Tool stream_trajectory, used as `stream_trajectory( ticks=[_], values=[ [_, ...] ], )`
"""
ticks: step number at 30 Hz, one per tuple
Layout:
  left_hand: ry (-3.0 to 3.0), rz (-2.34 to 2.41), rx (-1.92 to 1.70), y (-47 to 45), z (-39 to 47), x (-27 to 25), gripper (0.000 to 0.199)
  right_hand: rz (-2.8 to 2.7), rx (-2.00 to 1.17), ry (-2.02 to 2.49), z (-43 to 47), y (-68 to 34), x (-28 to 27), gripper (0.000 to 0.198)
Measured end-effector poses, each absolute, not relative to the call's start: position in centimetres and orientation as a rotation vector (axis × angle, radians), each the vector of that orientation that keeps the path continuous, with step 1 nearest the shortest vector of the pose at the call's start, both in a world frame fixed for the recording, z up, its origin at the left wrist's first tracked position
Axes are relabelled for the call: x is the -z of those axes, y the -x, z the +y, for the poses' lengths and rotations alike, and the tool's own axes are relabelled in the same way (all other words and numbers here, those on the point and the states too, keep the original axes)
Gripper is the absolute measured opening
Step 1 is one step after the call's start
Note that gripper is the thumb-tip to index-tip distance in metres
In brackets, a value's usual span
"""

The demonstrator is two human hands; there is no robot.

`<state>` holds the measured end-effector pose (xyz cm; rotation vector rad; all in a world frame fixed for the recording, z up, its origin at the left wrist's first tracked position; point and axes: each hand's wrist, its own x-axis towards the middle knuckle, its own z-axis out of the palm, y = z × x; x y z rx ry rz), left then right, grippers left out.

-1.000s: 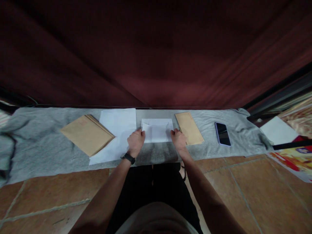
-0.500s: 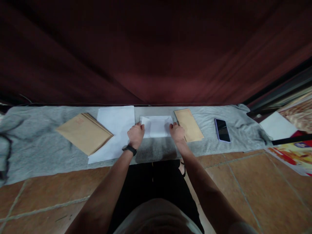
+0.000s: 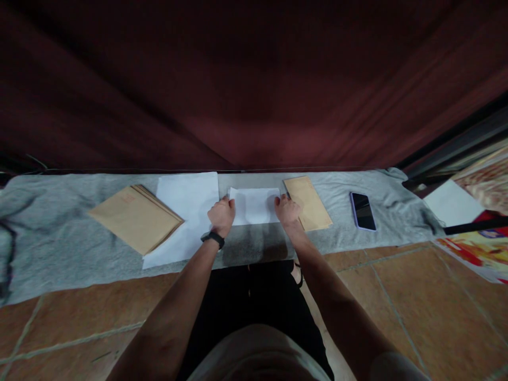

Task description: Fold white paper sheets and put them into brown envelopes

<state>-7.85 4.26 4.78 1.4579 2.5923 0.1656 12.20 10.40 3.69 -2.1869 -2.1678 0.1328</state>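
Note:
A folded sheet of white paper (image 3: 254, 206) lies in front of me on the grey cloth, its long sides running left to right. My left hand (image 3: 221, 216), with a dark watch on the wrist, is closed on its left edge, thumb on top. At the right edge, my right hand (image 3: 287, 210) grips the paper the same way, its fingers partly hidden. Just right of that hand lie brown envelopes (image 3: 310, 203). Left of my left hand are larger sheets of white paper (image 3: 188, 190), partly covered by a fanned stack of brown envelopes (image 3: 133, 217).
A phone (image 3: 362, 211) in a light purple case lies on the grey cloth (image 3: 55, 233) to the right. A dark red curtain (image 3: 246, 95) hangs along the far edge. Printed cardboard (image 3: 476, 254) and a white sheet (image 3: 452, 203) are at the far right. Tiled floor (image 3: 448, 312) borders the near side.
The upper flap of the folded paper, whose creased edge showed near the top, now lies flatter and level with the far edge. Both hands stay at the paper's sides.

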Motion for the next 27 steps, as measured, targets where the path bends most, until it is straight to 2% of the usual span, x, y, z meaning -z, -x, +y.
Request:
stream_trajectory(
  ticks=[10,14,18,27],
  values=[
    [-1.482,2.607,-0.134,7.8,4.3,-4.1,0.045,-2.113,-0.112,2.147,9.4,-12.1,-3.4,0.041],
    [-1.515,2.592,-0.125,7.7,4.2,-4.2,0.045,-2.175,-0.075,1.907,8.2,-11.5,-3.6,0.04],
    [-1.538,2.576,-0.122,7.5,4.1,-4.4,0.045,-2.346,-0.17,1.569,7.2,-10.1,-2.5,0.048],
    [-1.472,2.621,-0.153,7.2,3.9,-4.9,0.041,-2.368,-0.165,1.511,6.2,-9.3,0.7,0.055]
  ],
)
